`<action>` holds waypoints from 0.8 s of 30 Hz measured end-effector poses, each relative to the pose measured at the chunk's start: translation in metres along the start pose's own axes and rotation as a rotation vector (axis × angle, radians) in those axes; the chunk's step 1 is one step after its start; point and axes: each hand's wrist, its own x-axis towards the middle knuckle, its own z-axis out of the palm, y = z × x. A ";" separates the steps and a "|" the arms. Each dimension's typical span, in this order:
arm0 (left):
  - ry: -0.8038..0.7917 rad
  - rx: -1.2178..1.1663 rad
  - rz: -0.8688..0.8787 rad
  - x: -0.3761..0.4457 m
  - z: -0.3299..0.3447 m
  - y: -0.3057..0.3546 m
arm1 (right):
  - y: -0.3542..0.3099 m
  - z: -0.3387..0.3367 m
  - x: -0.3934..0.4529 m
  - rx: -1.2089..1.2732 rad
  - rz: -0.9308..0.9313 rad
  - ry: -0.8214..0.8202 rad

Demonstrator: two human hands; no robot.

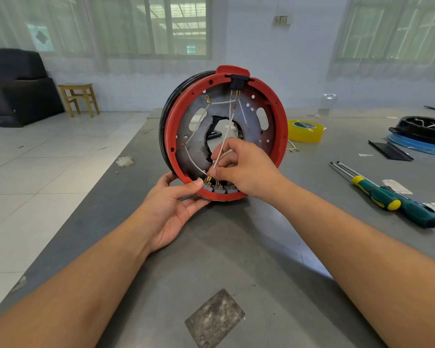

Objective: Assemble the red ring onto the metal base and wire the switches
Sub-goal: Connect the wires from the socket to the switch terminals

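Red ring (281,136): upright on table (236,247), seated on metal base (194,146).
Left hand (172,209): grasping ring's lower rim.
Right hand (241,167): pinching white wire (224,144) above switches (220,188).

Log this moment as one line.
ring upright on base | left hand steadies rim | right hand pinches wire at switches
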 end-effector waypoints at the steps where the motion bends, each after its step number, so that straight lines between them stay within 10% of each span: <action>1: -0.003 -0.001 -0.001 0.000 0.000 0.000 | 0.000 0.000 0.000 -0.002 0.002 0.001; 24: 0.013 0.039 -0.002 0.003 -0.006 -0.001 | -0.002 0.005 -0.005 -0.146 -0.097 0.038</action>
